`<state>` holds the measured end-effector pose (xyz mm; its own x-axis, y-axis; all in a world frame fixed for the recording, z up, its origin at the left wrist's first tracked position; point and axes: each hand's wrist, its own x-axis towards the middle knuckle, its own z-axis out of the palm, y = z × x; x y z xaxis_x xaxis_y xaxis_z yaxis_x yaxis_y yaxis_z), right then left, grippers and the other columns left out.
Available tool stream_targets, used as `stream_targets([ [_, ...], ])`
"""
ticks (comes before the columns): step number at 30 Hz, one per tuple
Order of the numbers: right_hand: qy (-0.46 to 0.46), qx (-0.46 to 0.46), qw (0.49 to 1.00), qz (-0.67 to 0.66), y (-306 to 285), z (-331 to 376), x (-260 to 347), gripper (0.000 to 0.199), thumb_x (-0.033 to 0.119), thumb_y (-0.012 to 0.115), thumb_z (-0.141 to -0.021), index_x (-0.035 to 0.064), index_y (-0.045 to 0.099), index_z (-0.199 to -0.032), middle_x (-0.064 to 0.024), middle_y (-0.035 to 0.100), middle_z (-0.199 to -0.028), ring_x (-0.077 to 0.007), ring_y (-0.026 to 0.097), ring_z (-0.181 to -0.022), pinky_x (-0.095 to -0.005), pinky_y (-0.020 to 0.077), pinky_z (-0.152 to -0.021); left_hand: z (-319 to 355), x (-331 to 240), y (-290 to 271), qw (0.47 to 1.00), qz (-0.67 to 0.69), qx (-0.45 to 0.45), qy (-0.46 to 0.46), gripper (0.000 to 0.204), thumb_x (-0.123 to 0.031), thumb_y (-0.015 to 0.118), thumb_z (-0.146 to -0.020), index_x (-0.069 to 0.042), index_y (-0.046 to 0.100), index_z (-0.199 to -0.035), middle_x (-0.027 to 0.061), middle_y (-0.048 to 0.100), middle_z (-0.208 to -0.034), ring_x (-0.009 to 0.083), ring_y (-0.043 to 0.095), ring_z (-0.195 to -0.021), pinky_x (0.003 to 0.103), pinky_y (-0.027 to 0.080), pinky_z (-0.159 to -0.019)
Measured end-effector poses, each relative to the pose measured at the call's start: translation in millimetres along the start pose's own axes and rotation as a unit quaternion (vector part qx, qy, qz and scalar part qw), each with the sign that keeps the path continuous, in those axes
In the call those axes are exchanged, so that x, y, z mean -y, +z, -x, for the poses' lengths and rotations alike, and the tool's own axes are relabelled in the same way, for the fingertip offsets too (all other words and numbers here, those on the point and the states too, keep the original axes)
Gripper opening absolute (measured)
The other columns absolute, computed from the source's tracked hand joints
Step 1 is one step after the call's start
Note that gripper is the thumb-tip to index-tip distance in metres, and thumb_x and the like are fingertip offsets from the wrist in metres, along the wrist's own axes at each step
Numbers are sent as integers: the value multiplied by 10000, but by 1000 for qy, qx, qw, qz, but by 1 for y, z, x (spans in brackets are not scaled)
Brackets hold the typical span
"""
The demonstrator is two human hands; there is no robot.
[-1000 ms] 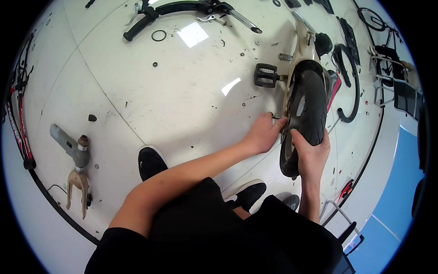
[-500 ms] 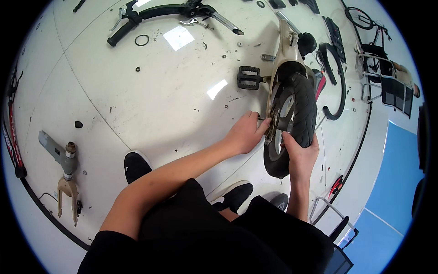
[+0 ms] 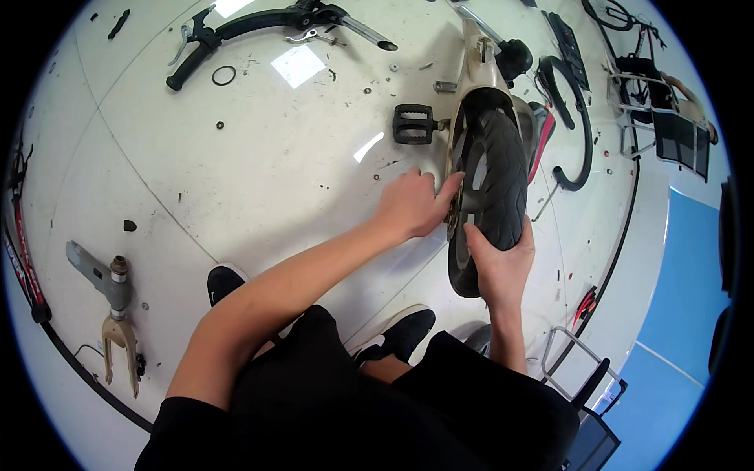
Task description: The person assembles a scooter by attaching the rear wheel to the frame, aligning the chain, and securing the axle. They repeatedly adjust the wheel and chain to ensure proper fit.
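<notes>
Both hands stayed on the black wheel, now nearer centre

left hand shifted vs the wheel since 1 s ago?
No clear shift. The left hand stays at the hub side of the black wheel, just below the black pedal. The whole view moved with the head.

**Bright overhead light, heavy fisheye warp**

Scene bright and evenly lit. Glossy white floor throws glare: a square reflection patch near top, a smaller streak mid-frame, so light comes from above. Shadows soft and short, darkest under the tyre and the person's legs. Focus sharp in centre w/ no motion blur on hands. Straight floor seams bow toward rim; black vignette rings the pic, edge detail squeezed and softer.
</notes>
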<state>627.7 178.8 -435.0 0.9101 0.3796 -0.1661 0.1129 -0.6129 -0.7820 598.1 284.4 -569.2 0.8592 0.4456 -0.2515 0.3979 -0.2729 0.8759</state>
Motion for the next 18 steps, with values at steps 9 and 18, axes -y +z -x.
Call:
stream_targets([
  [9, 35, 8, 999, -13, -12, -7, 16, 465, 87, 773, -733, -88, 558, -1105, -93, 668, -803, -113, 602, -664, -276, 502, -616, -6, -2, 8, 995, 93, -10, 41, 739, -461, 297, -1045, 23, 647, -609, 262, 602, -645, 463, 603, -679, 527, 491, -687],
  [18, 24, 15, 1000, 4, -14, -5, 20, 459, 89, 772, -735, -77, 551, -1102, -106, 670, -867, -141, 618, -727, -293, 516, -647, -8, -9, -2, 995, 87, 51, 8, 732, -438, 279, -1072, 49, 564, -606, 221, 530, -573, 425, 516, -580, 483, 441, -629],
])
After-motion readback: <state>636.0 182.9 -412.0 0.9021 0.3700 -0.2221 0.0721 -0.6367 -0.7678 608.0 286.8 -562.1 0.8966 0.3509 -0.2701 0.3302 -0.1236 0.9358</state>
